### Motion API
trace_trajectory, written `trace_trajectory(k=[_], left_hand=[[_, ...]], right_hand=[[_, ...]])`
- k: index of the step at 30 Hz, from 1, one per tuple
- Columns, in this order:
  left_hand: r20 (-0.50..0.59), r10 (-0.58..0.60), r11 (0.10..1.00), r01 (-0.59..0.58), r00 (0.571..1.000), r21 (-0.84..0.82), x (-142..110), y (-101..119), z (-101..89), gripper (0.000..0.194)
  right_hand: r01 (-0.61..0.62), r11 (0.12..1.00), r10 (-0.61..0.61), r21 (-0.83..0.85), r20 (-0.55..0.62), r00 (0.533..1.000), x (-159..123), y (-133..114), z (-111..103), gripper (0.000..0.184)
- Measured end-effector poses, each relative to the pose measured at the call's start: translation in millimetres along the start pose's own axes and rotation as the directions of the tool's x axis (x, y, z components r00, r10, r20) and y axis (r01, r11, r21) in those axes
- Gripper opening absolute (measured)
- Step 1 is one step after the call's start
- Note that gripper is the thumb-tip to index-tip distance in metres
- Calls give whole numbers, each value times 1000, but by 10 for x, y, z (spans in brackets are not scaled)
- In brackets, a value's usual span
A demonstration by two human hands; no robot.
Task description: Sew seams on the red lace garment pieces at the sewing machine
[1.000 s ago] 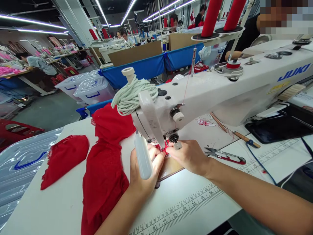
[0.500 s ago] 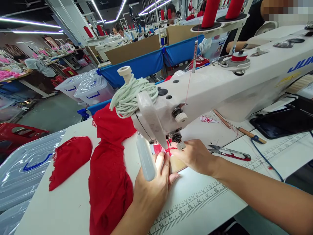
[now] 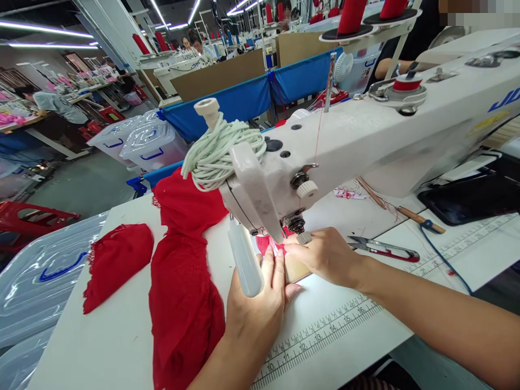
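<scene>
A small piece of red fabric (image 3: 263, 244) with a pale strip lies under the needle area of a white sewing machine (image 3: 268, 189). My left hand (image 3: 258, 303) rests flat on the bed, fingers stretched out onto the fabric's near edge and thumb apart. From the right, my right hand (image 3: 325, 254) has its fingers curled at the fabric beside the needle, in a closed pinch; its fingertips are partly hidden behind the machine's knob. The machine's pale lever (image 3: 246, 260) hangs in front of my left hand. Larger red lace-edged fabric (image 3: 182, 281) lies left of my left hand.
Another red piece (image 3: 117, 265) lies at the table's left. Thread snips (image 3: 384, 249), a wooden-handled tool (image 3: 420, 219) and a black phone-like device (image 3: 471, 197) sit on the right. A ruler strip (image 3: 317, 338) runs along the front edge. Clear plastic bins (image 3: 52, 276) stand at the left.
The view has shifted slightly. Both hands stay at the fabric by the needle, in nearly the same pose; little else differs.
</scene>
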State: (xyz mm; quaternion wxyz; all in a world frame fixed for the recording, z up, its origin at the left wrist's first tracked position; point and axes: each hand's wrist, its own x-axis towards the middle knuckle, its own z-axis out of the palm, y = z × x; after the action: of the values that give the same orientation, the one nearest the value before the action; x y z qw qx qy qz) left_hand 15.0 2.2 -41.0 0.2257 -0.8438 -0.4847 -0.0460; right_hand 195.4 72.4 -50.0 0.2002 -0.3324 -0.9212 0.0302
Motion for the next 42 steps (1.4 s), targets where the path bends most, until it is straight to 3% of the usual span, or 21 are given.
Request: trace_trajectory(k=[10,20,33,42], left_hand=[[-14,6,1000,-6,1000,4,-8,-3,42,52],[24,-29,999,30,999,-17,9,-7,69,60],[38,-62,997,64,997,-52,-42,-5,175,64],[54,-31,998,33,998,-45,55,-49,38,56]], right_hand=[[17,999,-19,-40,-46,999,30,3,20,28],[-56,997,59,-43,51,997,73,-8,-15,19],[-73,996,73,-42,9,997,84,9,-5,21],[-56,998,55,-25,-31,998,54,-7,-28,22]])
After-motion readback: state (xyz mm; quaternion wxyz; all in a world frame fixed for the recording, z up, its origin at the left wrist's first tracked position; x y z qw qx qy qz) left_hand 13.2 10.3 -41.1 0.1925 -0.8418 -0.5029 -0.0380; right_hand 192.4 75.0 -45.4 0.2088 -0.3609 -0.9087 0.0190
